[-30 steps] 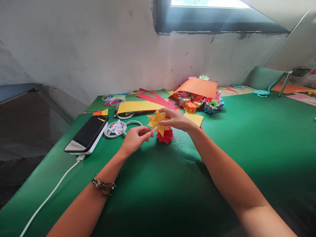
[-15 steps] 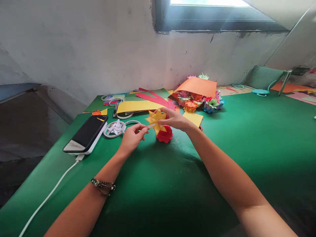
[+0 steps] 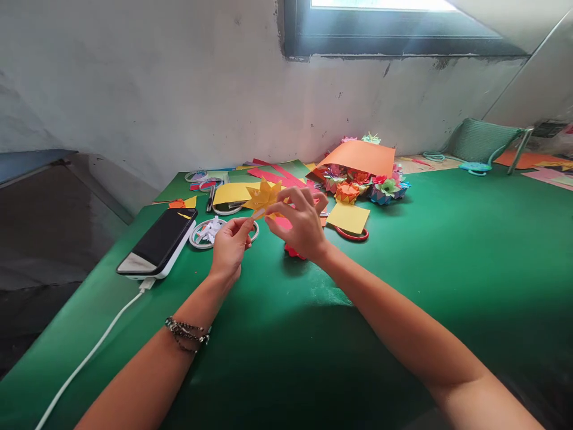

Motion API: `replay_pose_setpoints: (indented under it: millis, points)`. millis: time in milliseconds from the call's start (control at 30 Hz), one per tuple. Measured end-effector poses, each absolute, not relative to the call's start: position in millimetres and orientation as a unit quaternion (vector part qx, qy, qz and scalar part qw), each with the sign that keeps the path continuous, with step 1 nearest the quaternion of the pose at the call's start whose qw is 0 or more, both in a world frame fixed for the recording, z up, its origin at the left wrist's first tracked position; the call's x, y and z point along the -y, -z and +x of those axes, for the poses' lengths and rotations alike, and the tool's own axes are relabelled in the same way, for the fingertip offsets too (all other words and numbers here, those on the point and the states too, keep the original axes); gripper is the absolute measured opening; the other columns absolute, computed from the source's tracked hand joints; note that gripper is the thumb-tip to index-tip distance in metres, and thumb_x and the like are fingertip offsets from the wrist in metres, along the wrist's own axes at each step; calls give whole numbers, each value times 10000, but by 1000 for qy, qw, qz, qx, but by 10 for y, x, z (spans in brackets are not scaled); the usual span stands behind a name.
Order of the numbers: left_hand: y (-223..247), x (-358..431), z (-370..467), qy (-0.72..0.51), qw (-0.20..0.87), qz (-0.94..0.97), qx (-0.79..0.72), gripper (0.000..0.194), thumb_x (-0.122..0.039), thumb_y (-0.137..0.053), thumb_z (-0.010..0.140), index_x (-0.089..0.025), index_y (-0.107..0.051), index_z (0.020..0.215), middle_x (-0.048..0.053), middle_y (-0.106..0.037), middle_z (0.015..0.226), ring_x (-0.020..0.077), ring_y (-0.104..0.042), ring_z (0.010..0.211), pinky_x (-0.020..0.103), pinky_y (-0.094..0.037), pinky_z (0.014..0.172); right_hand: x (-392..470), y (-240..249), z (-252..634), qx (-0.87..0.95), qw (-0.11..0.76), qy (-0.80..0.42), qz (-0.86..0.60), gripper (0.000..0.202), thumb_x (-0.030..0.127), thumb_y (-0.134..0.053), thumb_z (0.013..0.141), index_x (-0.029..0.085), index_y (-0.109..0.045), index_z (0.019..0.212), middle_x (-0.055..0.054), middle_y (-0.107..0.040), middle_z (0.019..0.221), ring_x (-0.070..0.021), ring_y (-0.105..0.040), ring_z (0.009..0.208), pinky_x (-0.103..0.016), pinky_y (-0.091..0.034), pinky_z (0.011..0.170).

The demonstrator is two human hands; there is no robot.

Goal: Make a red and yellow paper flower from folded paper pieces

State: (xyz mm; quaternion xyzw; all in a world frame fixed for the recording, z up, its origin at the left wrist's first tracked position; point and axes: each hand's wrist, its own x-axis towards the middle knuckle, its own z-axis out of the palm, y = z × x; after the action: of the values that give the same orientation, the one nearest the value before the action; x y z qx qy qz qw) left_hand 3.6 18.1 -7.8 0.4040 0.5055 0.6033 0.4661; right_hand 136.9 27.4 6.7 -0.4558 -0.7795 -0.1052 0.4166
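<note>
A yellow paper flower (image 3: 263, 194) is held up above the table by my left hand (image 3: 230, 246), whose thumb and fingers pinch its lower left petal. A small whitish strip shows at that petal. Close to the flower's right side, my right hand (image 3: 301, 221) has its fingers spread and curved, with nothing visible gripped in them. Below my right hand, a red paper flower (image 3: 294, 252) sits on the table, mostly hidden by the hand.
A phone on a white power bank (image 3: 157, 243) lies left with a cable. Tape rolls (image 3: 193, 243), one holding white scraps, are beside it. Yellow squares (image 3: 349, 217) partly cover red-handled scissors (image 3: 353, 237). Paper flowers (image 3: 347, 192) and an orange sheet (image 3: 362, 156) stand behind.
The yellow flower has moved left and slightly up with my left hand. My right hand has let go of it, and its fingers have spread. More of the red-handled scissors shows.
</note>
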Motion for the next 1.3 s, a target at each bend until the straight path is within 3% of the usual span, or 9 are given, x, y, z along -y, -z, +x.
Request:
replay_pose_setpoints:
  millis: [267, 500, 733, 933, 1300]
  points:
    - [115, -118, 101, -630, 461, 428, -455, 331, -422, -719, 541, -153, -570, 665, -63, -464, 522, 48, -358, 453, 189, -296, 445, -180, -51, 1249, 794, 358, 119, -477, 253, 317, -385, 901, 260, -621, 829, -24, -606, 960, -206, -478, 915, -393, -148, 804]
    - [92, -104, 116, -649, 442, 432, -443, 318, -428, -702, 551, -161, -582, 676, -37, -501, 577, 69, -385, 510, 206, -315, 489, -166, -92, 1243, 784, 341, 108, -507, 251, 347, -420, 886, 261, -640, 804, -38, -561, 1011, -235, -448, 966, -384, -170, 774]
    - [65, -84, 118, -651, 408, 459, -446, 260, -402, -679, 577, -180, -598, 687, -13, -568, 640, 99, -456, 564, 223, -360, 532, -204, -77, 1270, 770, 423, 37, -476, 217, 375, -507, 837, 255, -674, 764, -27, -554, 900, -192, -462, 897, -355, -203, 739]
    - [110, -83, 86, -642, 349, 509, -455, 201, -358, -660, 646, -170, -631, 712, -25, -548, 586, 81, -419, 509, 204, -319, 470, -221, -92, 1292, 758, 463, -39, -458, 219, 379, -552, 807, 224, -665, 702, -18, -563, 850, -168, -491, 858, -336, -235, 730]
    - [112, -84, 82, -633, 332, 531, -455, 197, -353, -630, 669, -164, -627, 723, -11, -596, 629, 89, -487, 542, 200, -355, 491, -246, -138, 1318, 730, 501, -176, -430, 141, 234, -595, 760, 183, -651, 641, -21, -564, 784, -149, -520, 817, -300, -350, 734]
